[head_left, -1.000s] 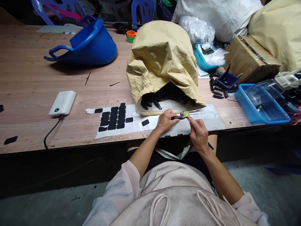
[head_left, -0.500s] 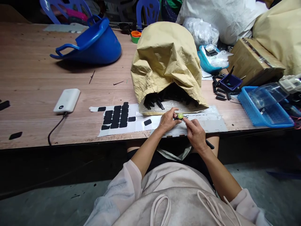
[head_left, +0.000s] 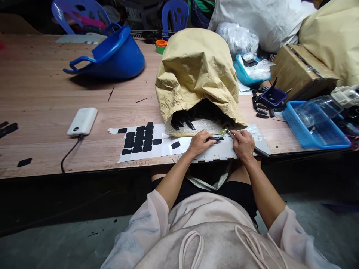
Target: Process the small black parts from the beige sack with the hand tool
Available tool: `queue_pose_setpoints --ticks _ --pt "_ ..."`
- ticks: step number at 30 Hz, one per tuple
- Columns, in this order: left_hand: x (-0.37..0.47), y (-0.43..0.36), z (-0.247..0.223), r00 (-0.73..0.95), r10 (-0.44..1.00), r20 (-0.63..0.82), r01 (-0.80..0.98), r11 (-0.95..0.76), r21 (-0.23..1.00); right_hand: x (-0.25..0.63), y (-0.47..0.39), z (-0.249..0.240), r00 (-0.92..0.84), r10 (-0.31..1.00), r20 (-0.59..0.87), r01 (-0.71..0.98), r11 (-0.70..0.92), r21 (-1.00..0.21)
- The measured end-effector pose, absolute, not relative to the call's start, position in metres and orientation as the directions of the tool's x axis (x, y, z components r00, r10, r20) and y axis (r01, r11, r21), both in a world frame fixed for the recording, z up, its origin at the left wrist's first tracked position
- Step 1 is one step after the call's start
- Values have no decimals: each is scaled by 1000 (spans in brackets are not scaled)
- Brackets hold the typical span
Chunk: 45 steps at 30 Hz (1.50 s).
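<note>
My left hand [head_left: 199, 142] is closed around a slim black plastic piece [head_left: 215, 139], whose end points right over the light grey board [head_left: 215, 153]. In my right hand [head_left: 243, 144] is a small hammer [head_left: 261, 151] with a dark handle, a metal neck and a round yellow-green face. The face rests at or just above the sack's lip, apart from the black piece. Just beyond both hands lies a tan sack [head_left: 196, 71], its mouth towards me, with several black pieces [head_left: 185, 121] inside.
Left of my hands is a white sheet [head_left: 168, 149] bearing rows of black rounded pads [head_left: 138, 139]. A white power bank [head_left: 82, 121] with a cable lies farther left. Behind stands a tilted blue tub [head_left: 120, 56]; to the right are a blue basket [head_left: 316, 138] and a cardboard box [head_left: 303, 71].
My right hand has moved right with the hammer, drawing its yellow-green face away from the black piece. My left hand stays nearly in place, still holding the piece. The view has shifted slightly.
</note>
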<state>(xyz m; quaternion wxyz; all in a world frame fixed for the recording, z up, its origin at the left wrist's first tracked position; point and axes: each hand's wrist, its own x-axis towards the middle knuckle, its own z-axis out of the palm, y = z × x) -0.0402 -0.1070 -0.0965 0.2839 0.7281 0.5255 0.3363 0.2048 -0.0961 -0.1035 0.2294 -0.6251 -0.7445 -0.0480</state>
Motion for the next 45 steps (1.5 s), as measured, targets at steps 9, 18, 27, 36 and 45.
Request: queue_pose_setpoints --ticks 9,18,27,36,45 --pt "-21 -216 -134 623 777 89 489 -475 732 200 -97 -105 -92 913 397 956 192 -221" --pt "-22 -220 -164 405 868 -288 768 -152 622 199 -99 -105 -98 905 415 958 198 -206" --pt "-55 -127 -40 -260 965 41 841 205 500 198 -99 -104 -88 919 385 961 180 -210" --pt "-69 -71 -28 -433 878 -204 837 476 269 199 -98 -107 -90 893 441 953 205 -221" --pt "-44 -129 -51 149 986 70 904 -165 394 199 -99 -108 -95 891 444 954 208 -214"
